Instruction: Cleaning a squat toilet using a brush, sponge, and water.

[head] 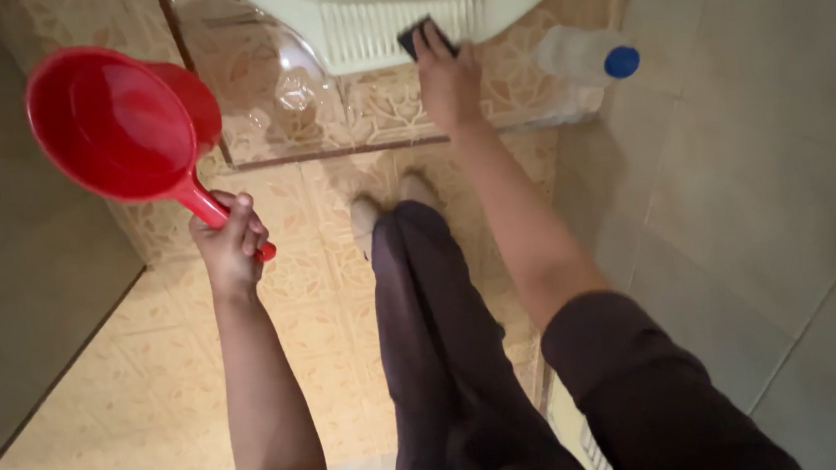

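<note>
My left hand (230, 242) grips the handle of a red plastic water dipper (116, 124), holding it up and tilted at the left. My right hand (446, 79) reaches forward and presses a small dark scrubbing pad (414, 37) against the ribbed footrest of a pale floor-level toilet pan (401, 13) at the top. My legs in dark trousers and one foot (367, 219) stand between the two arms on the patterned floor.
A clear plastic bottle with a blue cap (588, 57) lies at the right of the pan by the grey tiled wall (762, 188). A raised step edge (332, 154) crosses the beige patterned floor tiles (151, 385). A grey wall bounds the left side.
</note>
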